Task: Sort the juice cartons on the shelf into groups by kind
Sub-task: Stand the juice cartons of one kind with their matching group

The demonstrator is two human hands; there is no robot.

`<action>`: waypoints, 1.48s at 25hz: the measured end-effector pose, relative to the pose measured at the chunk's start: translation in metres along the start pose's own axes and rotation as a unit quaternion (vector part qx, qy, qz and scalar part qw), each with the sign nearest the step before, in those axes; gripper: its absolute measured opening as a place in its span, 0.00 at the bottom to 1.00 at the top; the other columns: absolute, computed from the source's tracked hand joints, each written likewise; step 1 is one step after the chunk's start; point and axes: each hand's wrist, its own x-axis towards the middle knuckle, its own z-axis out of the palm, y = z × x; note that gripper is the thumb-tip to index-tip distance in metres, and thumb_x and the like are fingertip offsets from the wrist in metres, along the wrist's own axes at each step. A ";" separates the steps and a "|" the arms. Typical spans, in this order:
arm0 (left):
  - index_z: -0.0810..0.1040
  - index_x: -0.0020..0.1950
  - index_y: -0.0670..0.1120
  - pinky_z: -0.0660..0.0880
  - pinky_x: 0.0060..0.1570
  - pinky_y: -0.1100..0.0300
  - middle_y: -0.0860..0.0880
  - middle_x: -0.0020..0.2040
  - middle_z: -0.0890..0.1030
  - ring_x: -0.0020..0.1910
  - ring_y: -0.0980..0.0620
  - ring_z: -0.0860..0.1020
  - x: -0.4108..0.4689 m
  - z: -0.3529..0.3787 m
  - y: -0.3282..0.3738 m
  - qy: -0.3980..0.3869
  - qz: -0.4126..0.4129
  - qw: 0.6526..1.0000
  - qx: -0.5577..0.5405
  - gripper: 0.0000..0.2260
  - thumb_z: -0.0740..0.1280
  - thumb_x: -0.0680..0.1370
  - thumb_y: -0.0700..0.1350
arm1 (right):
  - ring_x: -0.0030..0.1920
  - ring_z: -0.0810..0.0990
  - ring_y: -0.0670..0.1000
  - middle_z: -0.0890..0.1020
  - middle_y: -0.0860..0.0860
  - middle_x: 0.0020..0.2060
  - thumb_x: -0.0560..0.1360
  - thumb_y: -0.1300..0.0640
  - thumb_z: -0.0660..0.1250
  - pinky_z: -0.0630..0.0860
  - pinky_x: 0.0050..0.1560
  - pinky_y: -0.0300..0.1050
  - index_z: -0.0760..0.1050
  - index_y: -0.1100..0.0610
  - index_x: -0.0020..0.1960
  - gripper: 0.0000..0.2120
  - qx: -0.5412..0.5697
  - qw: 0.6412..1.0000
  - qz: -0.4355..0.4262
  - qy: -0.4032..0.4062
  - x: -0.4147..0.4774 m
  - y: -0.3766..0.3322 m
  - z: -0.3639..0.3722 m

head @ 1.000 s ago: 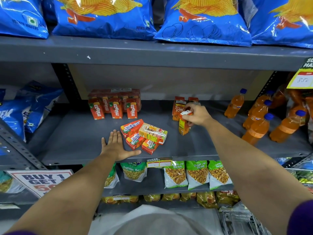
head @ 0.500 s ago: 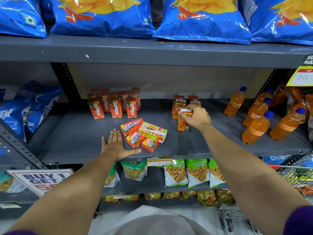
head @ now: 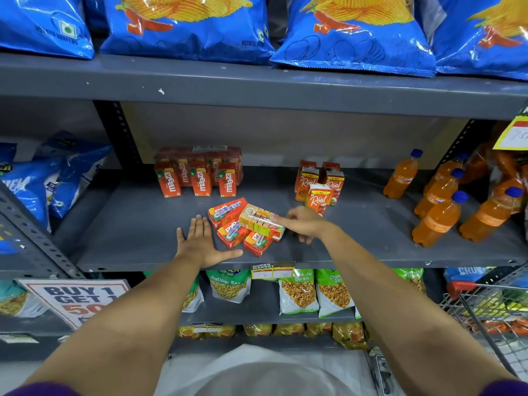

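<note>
On the grey shelf (head: 128, 224) a group of red Maaza cartons (head: 197, 178) stands upright at the back left. A group of Real cartons (head: 320, 185) stands at the back middle, the front one (head: 318, 198) upright by itself. Between them lies a loose pile of cartons (head: 243, 227) flat on their sides. My left hand (head: 201, 242) rests flat on the shelf just left of the pile, fingers spread. My right hand (head: 304, 224) is at the pile's right side, fingertips touching the pale Real carton (head: 260, 221) lying on top, holding nothing.
Orange soda bottles (head: 437, 201) stand at the right of the same shelf. Blue chip bags (head: 351, 32) fill the shelf above, snack pouches (head: 300, 292) the shelf below. A wire cart (head: 491, 310) is at the lower right, a promo sign (head: 77, 298) at the lower left.
My right hand set the Real carton upright in front of the Real group, let go, and moved left and down to the pile. My left hand stayed flat.
</note>
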 end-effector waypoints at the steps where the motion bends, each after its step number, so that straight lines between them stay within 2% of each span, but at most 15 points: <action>1: 0.36 0.77 0.43 0.38 0.73 0.38 0.44 0.79 0.37 0.78 0.47 0.37 -0.001 0.002 0.000 0.008 0.003 1.000 0.003 0.63 0.51 0.56 0.84 | 0.28 0.80 0.48 0.82 0.50 0.35 0.66 0.27 0.62 0.77 0.27 0.41 0.78 0.55 0.46 0.31 0.037 0.998 0.028 -0.038 -0.001 0.001 0.003; 4: 0.36 0.77 0.44 0.37 0.73 0.39 0.44 0.79 0.38 0.78 0.46 0.37 -0.002 0.007 0.000 0.024 0.008 1.000 0.012 0.62 0.48 0.57 0.83 | 0.33 0.85 0.49 0.85 0.54 0.42 0.66 0.32 0.69 0.82 0.33 0.44 0.79 0.59 0.49 0.30 0.142 0.987 0.049 -0.056 0.000 0.006 0.003; 8: 0.36 0.77 0.44 0.37 0.73 0.38 0.44 0.79 0.37 0.78 0.46 0.37 -0.002 0.007 -0.001 0.021 0.003 1.000 0.011 0.61 0.49 0.58 0.83 | 0.41 0.86 0.50 0.87 0.53 0.42 0.68 0.46 0.75 0.83 0.42 0.46 0.80 0.58 0.48 0.17 0.248 0.961 0.077 -0.099 0.000 0.006 -0.007; 12: 0.36 0.77 0.43 0.37 0.73 0.38 0.44 0.79 0.37 0.77 0.45 0.37 -0.001 0.006 0.006 0.010 -0.009 1.000 0.012 0.62 0.50 0.58 0.83 | 0.43 0.84 0.48 0.86 0.53 0.45 0.65 0.54 0.79 0.83 0.43 0.44 0.80 0.57 0.55 0.20 0.313 0.946 0.073 -0.053 -0.004 0.007 -0.017; 17: 0.36 0.77 0.43 0.38 0.73 0.37 0.43 0.79 0.37 0.78 0.44 0.37 0.000 0.005 0.008 0.008 -0.015 1.000 0.007 0.63 0.51 0.58 0.83 | 0.49 0.85 0.51 0.87 0.53 0.47 0.62 0.62 0.80 0.81 0.47 0.44 0.82 0.55 0.52 0.19 0.347 0.938 0.014 -0.007 -0.011 0.004 -0.039; 20: 0.36 0.77 0.43 0.38 0.73 0.37 0.43 0.79 0.37 0.78 0.44 0.37 0.000 0.005 0.009 0.009 -0.014 1.000 0.005 0.63 0.50 0.57 0.83 | 0.46 0.85 0.48 0.87 0.52 0.45 0.63 0.63 0.78 0.81 0.45 0.45 0.84 0.52 0.50 0.17 0.336 0.942 -0.003 0.018 -0.016 0.008 -0.054; 22: 0.36 0.77 0.43 0.38 0.73 0.37 0.43 0.79 0.37 0.78 0.44 0.37 0.000 0.006 0.009 0.012 -0.014 1.000 0.006 0.63 0.49 0.56 0.83 | 0.42 0.84 0.46 0.86 0.49 0.41 0.65 0.66 0.75 0.81 0.38 0.40 0.85 0.52 0.48 0.15 0.310 0.950 -0.009 0.035 -0.020 0.010 -0.063; 24: 0.36 0.77 0.43 0.38 0.72 0.37 0.43 0.79 0.38 0.77 0.44 0.37 0.000 0.008 0.009 0.017 -0.013 1.000 0.005 0.64 0.47 0.55 0.84 | 0.42 0.83 0.46 0.86 0.48 0.40 0.65 0.68 0.72 0.80 0.39 0.40 0.85 0.51 0.45 0.14 0.249 0.967 -0.009 0.049 -0.023 0.014 -0.071; 27: 0.36 0.77 0.44 0.37 0.72 0.37 0.43 0.79 0.38 0.78 0.44 0.37 0.001 0.010 0.009 0.019 -0.013 1.000 0.003 0.64 0.46 0.54 0.84 | 0.44 0.83 0.47 0.85 0.49 0.42 0.66 0.67 0.72 0.82 0.43 0.45 0.84 0.50 0.41 0.13 0.157 0.985 0.004 0.065 -0.027 0.026 -0.085; 31: 0.36 0.77 0.44 0.37 0.72 0.37 0.43 0.79 0.38 0.77 0.44 0.37 0.001 0.010 0.009 0.021 -0.012 1.000 -0.001 0.64 0.46 0.53 0.84 | 0.43 0.82 0.47 0.84 0.48 0.42 0.64 0.66 0.75 0.80 0.36 0.42 0.83 0.50 0.40 0.12 0.044 0.993 0.046 0.095 -0.027 0.042 -0.108; 32: 0.36 0.77 0.44 0.37 0.72 0.37 0.43 0.79 0.38 0.77 0.44 0.37 0.001 0.010 0.009 0.021 -0.012 1.000 -0.002 0.64 0.46 0.53 0.84 | 0.45 0.82 0.47 0.84 0.49 0.44 0.65 0.66 0.75 0.79 0.37 0.41 0.83 0.51 0.42 0.11 0.023 0.992 0.051 0.113 -0.026 0.046 -0.110; 35: 0.36 0.77 0.44 0.37 0.72 0.37 0.44 0.79 0.38 0.78 0.44 0.38 0.001 0.011 0.008 0.025 -0.010 1.000 -0.004 0.64 0.47 0.54 0.84 | 0.52 0.81 0.52 0.83 0.54 0.53 0.66 0.66 0.75 0.79 0.49 0.46 0.83 0.59 0.52 0.15 -0.024 0.985 0.043 0.165 -0.021 0.054 -0.112; 37: 0.36 0.77 0.44 0.37 0.72 0.37 0.44 0.79 0.38 0.78 0.44 0.38 0.001 0.011 0.009 0.027 -0.009 1.000 -0.004 0.63 0.47 0.55 0.84 | 0.54 0.80 0.53 0.83 0.56 0.54 0.67 0.68 0.74 0.79 0.53 0.48 0.82 0.60 0.53 0.15 -0.025 0.982 0.027 0.187 -0.018 0.054 -0.111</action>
